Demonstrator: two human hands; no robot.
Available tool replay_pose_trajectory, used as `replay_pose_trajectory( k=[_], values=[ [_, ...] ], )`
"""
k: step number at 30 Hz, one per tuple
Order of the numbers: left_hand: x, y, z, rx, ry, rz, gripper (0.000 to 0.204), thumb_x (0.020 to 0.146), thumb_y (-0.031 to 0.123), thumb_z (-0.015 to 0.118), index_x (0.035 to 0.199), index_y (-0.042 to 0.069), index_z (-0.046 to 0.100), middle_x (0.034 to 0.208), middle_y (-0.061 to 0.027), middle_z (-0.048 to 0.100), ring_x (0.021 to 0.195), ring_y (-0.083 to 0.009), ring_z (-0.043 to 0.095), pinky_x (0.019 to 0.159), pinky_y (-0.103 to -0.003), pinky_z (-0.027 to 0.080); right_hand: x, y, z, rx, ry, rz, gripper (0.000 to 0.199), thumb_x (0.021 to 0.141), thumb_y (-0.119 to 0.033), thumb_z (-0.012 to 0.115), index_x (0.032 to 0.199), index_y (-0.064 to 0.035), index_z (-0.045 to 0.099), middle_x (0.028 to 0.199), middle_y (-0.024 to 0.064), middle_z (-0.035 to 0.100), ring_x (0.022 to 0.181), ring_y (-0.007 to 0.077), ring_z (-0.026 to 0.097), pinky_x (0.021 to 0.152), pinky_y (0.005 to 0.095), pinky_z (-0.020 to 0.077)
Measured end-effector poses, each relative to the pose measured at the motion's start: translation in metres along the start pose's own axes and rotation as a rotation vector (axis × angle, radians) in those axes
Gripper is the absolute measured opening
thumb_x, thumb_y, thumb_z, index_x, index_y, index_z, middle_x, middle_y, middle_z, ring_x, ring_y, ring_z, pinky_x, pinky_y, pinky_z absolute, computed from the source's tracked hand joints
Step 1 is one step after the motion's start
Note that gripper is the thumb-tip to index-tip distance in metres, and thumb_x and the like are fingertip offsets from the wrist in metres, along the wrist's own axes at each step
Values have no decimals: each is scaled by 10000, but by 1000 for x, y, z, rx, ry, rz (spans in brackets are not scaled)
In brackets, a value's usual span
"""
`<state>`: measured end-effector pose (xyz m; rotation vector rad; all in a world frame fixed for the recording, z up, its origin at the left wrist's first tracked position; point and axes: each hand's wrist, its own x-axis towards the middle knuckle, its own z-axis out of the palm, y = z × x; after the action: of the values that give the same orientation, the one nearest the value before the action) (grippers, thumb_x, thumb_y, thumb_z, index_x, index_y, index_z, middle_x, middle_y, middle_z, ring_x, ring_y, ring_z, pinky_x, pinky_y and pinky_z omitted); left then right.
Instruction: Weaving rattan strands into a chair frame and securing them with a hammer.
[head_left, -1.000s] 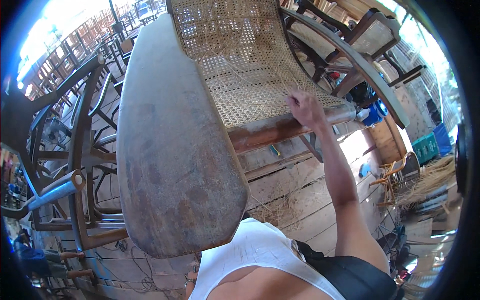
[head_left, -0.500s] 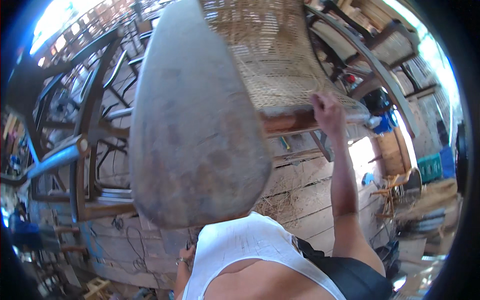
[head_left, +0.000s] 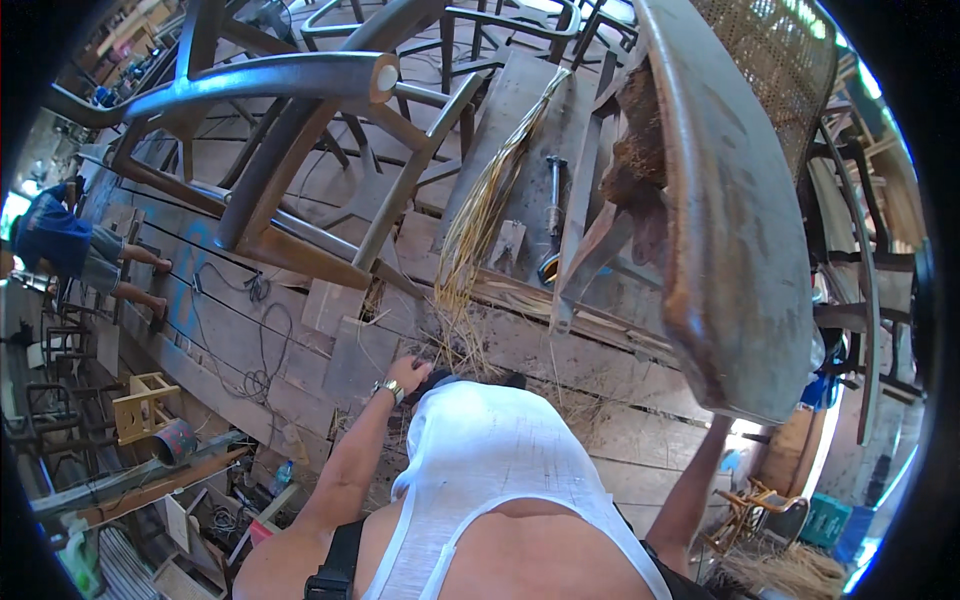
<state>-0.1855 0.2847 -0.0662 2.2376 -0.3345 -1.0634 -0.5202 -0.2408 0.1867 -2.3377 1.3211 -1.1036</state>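
A large wooden chair (head_left: 735, 230) with a woven cane back fills the upper right of the view, tilted on edge so its broad curved frame runs from the top down to a rounded lower corner; it hangs over the plank floor (head_left: 560, 350) just above the person's right side. The right forearm rises from the lower edge toward the underside of that corner, and the right hand is hidden behind the wood, so its grip cannot be told. The left hand (head_left: 408, 376), a watch (head_left: 390, 390) on the wrist, reaches down and forward to the floor just ahead of the white vest (head_left: 490, 450), its fingers bent low among loose straw; whether they close on anything cannot be told. A long bundle of pale reed strands (head_left: 490, 190) lies on the boards from that spot up toward the top of the view. Just right of the bundle a metal tool (head_left: 553, 215) with a dark handle lies along a plank, near the chair's lower rail. To the left stands a bare chair frame (head_left: 300, 150) with curved arms, upright on the boards, well apart from the tilted chair. Thin dark cables (head_left: 240, 320) trail across the floor at left, and at the far left edge a person in a blue top (head_left: 55, 235) stands
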Motion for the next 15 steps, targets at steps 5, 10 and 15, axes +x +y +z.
replay_pose_trajectory(
  k=[5,10,15],
  values=[
    [55,28,-2,-228,8,82,271,824,245,674,942,3,640,838,-96,689,709,-197,629,697,-334,502,-165,40,30,-274,-379,127,323,920,-153,574,1219,-42,520,769,47,537,736,131,542,684,288,474],
    [95,80,-32,-189,306,166,395,822,250,695,1110,2,585,928,-124,685,868,-225,652,797,-340,505,-324,-50,26,-142,-1267,389,331,899,-295,544,1078,-28,625,1014,227,651,960,340,640,797,397,498],
    [134,109,-35,-216,300,267,373,832,263,693,1104,22,606,905,-129,696,831,-244,665,778,-342,510,-489,-3,5,-49,-1081,750,306,912,-269,551,1093,-30,617,993,196,666,917,317,650,778,384,514]
  ],
)
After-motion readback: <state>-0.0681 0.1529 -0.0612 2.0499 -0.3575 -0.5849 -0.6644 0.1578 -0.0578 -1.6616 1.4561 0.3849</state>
